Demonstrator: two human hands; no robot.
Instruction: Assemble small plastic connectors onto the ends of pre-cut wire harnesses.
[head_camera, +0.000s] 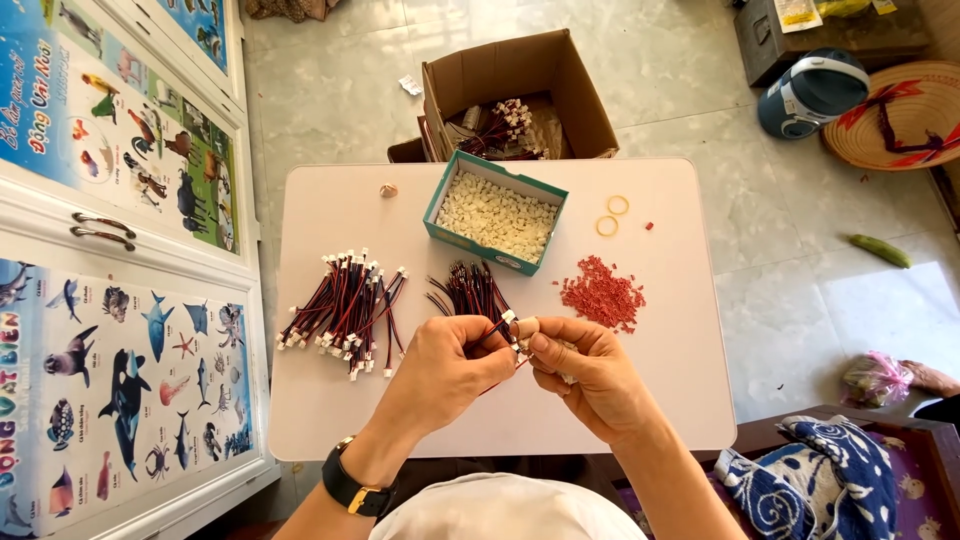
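In the head view, the left hand (455, 362) pinches a red-black wire (494, 327) and the right hand (583, 368) closes its fingers on a small white connector (513, 320), above the white table (330, 420), near the loose wire bundle (470, 290).

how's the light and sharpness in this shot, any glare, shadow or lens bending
Head view: bright daylight, with glare on the floor tiles at right; the left hand and right hand cast soft shadows on the white table; the wire bundle and the box of white connectors look sharp; wide-lens bending curves the cabinet door at left.
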